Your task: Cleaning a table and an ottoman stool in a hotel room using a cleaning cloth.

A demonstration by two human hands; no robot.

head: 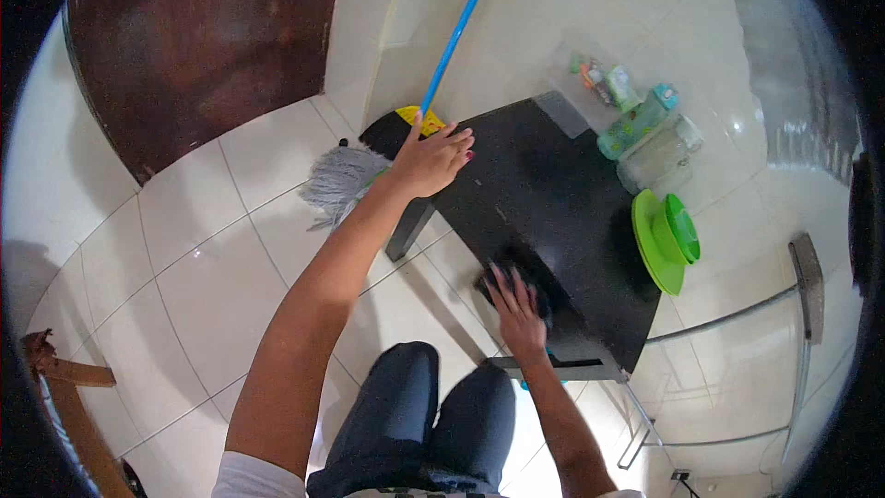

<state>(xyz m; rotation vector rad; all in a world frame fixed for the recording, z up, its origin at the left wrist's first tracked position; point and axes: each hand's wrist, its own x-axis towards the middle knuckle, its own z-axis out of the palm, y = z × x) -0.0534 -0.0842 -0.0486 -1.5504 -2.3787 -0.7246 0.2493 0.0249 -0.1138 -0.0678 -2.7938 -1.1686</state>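
A low black table stands before me against the tiled wall. My left hand is over its left end, palm down with fingers spread and nothing held; whether it rests on the top I cannot tell. A blue pole rises just beyond those fingers. At the table's near edge, my right hand lies flat over a dark, bunched cloth, which its fingers partly hide. A yellow item shows at the table's left corner, partly behind my left hand.
At the table's back stand a clear bag of small items, a green-blue bottle, a clear jar and green dishes. A grey mop head is at left. Metal tubing extends right. A dark wooden door is upper left.
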